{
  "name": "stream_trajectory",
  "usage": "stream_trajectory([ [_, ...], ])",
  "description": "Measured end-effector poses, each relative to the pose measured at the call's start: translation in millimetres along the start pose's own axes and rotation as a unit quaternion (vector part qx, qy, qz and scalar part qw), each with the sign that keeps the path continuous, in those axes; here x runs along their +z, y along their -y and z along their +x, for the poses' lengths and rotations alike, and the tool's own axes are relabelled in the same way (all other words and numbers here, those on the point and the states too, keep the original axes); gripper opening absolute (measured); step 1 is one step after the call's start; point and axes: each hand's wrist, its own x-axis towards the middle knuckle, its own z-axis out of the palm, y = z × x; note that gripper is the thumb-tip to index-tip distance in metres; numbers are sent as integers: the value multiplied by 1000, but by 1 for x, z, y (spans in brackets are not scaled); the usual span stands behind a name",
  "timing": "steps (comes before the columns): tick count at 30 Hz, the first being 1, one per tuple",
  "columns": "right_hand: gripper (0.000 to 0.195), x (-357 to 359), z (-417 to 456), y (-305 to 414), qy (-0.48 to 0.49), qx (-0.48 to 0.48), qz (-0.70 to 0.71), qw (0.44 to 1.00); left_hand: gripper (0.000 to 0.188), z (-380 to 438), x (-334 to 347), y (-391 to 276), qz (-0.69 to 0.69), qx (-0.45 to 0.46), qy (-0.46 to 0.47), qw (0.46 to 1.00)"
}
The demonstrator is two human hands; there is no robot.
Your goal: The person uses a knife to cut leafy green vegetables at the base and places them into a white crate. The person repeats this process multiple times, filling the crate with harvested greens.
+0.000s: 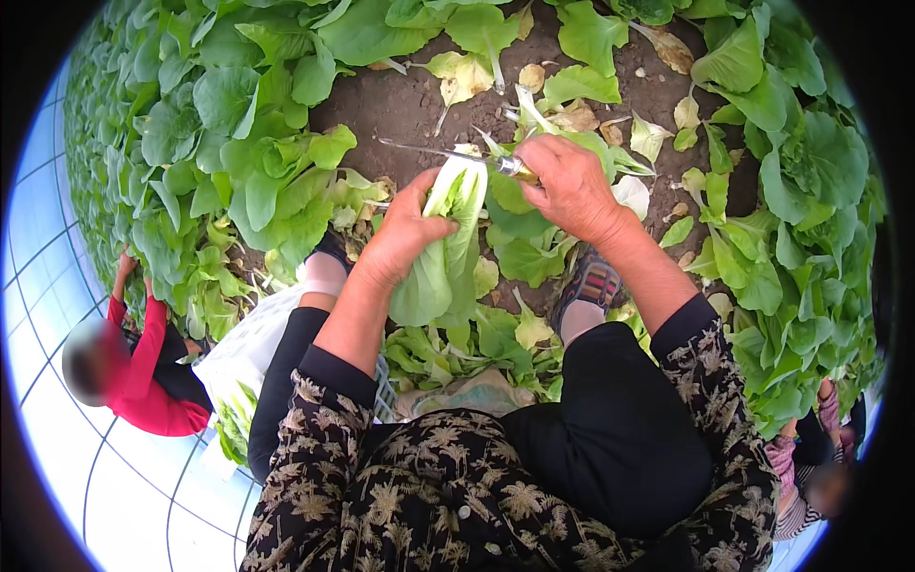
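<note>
My left hand (pixel 407 232) grips a head of leafy green cabbage (pixel 457 243), its pale cut base pointing up and away from me, its leaves hanging towards my lap. In my right hand (pixel 568 182) is a knife (pixel 443 150), held by its yellowish handle. The thin blade points left and lies across the base of the head; whether it touches cannot be made out. Loose trimmed leaves (pixel 532 118) lie on the soil just beyond the knife.
Rows of leafy plants stand at left (pixel 207 129) and right (pixel 808 186). A white plastic crate (pixel 250 332) sits by my left leg. Yellowed leaves litter the brown soil (pixel 372 107). A person in red (pixel 161 386) works at left; another person (pixel 793 493) is at lower right.
</note>
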Motion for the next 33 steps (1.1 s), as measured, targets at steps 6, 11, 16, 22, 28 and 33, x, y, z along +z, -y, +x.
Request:
stream_trajectory([
  [6, 30, 5, 3, 0, -55, -21, -50, 997, 68, -8, 6, -10, -33, 8, 21, 999],
  [11, 26, 11, -18, -48, -94, 163, -71, 980, 65, -16, 14, -26, 28, 51, 117, 991],
  [16, 19, -26, -8, -44, -259, 260, 91, 926, 65, -7, 29, -69, 114, 99, 149, 977],
  [22, 28, -20, -52, -78, -330, 408, 147, 838, 56, 32, 95, -151, 418, 292, 173, 843],
  [28, 66, -17, -50, -112, -357, 357, 135, 852, 31, 109, 180, -187, 695, 364, 262, 562],
  [33, 71, -45, -36, -117, -297, 419, 167, 841, 32, 170, 221, -205, 843, 361, 208, 341],
])
